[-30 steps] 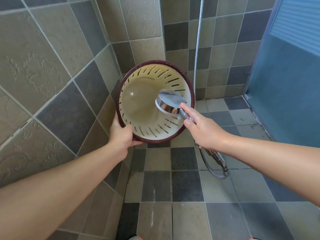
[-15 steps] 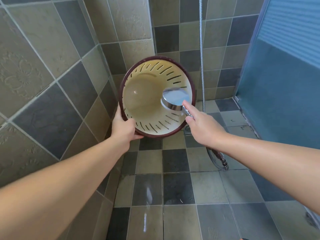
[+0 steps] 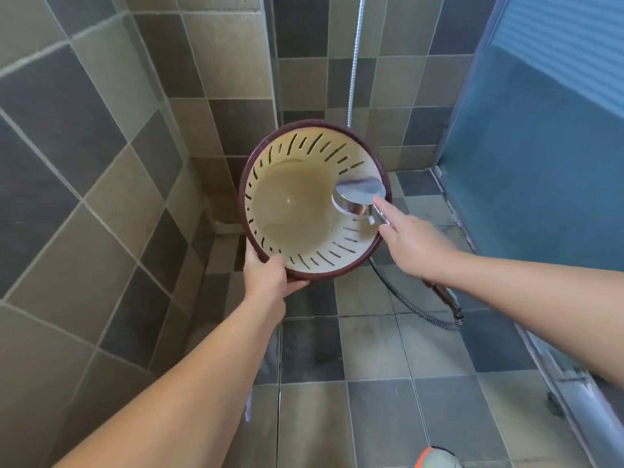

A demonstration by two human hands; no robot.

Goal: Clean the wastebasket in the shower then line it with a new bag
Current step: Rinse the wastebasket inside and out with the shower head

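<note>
The wastebasket [image 3: 297, 211] is cream inside with slotted walls and a dark red rim, tipped so its mouth faces me in the shower corner. My left hand [image 3: 268, 275] grips its lower rim, thumb inside. My right hand [image 3: 415, 246] holds the chrome shower head [image 3: 358, 195] by its handle, index finger stretched along it. The head sits just inside the basket's right side, face turned into it. No bag is in view.
Tiled walls close in at left and behind. A blue frosted shower door [image 3: 540, 157] stands at right. The metal hose [image 3: 422, 312] loops over the wet tiled floor [image 3: 368, 349] and another stretch hangs down the back wall. A foot tip shows at the bottom edge.
The basket and both hands have shifted right and lower in view as my head turned. The shower head moved toward the basket's right rim.
</note>
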